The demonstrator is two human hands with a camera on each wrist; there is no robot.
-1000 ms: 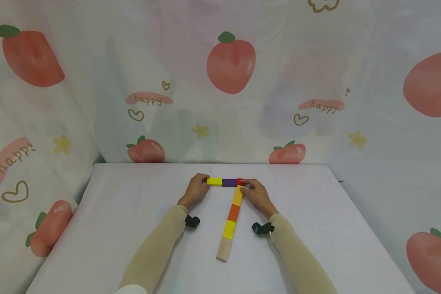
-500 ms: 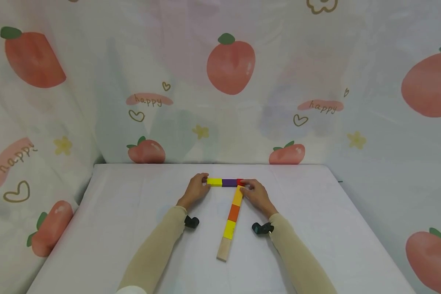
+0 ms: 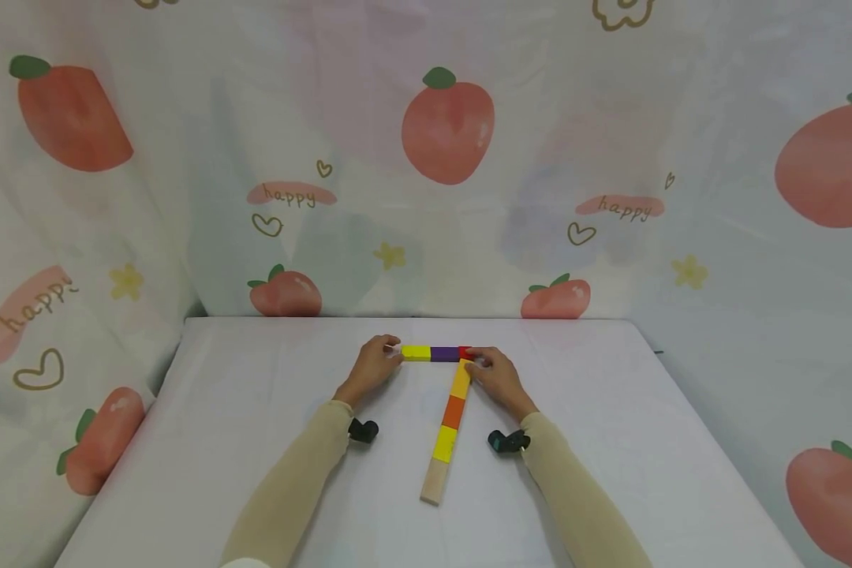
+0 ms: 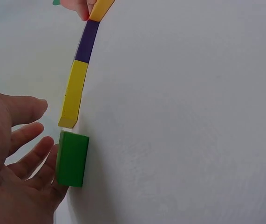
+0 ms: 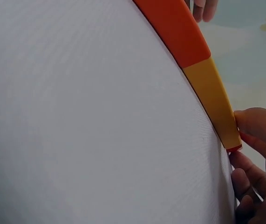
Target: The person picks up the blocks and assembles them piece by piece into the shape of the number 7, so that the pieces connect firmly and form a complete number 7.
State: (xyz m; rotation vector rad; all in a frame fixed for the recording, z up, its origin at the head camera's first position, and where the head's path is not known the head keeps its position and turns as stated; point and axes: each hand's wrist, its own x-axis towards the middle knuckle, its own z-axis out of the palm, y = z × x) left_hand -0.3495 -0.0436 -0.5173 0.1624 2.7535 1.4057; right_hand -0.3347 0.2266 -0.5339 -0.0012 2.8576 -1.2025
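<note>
In the head view a row of a yellow block, a purple block and a red block lies across the table. My right hand grips the red end, its thumb against the amber block that joins there. Just off the row's left end is my left hand. In the left wrist view, its lower fingers hold a green block, while the thumb stays apart from the yellow block. The green block is hidden in the head view.
From the red end a slanted line runs toward me: the amber block, an orange block, another yellow block and a plain wooden block. The white-covered table meets a peach-printed cloth wall at the back.
My left hand has drawn slightly left, away from the yellow block's end. My right hand stays at the red block, and the rows keep their layout.
</note>
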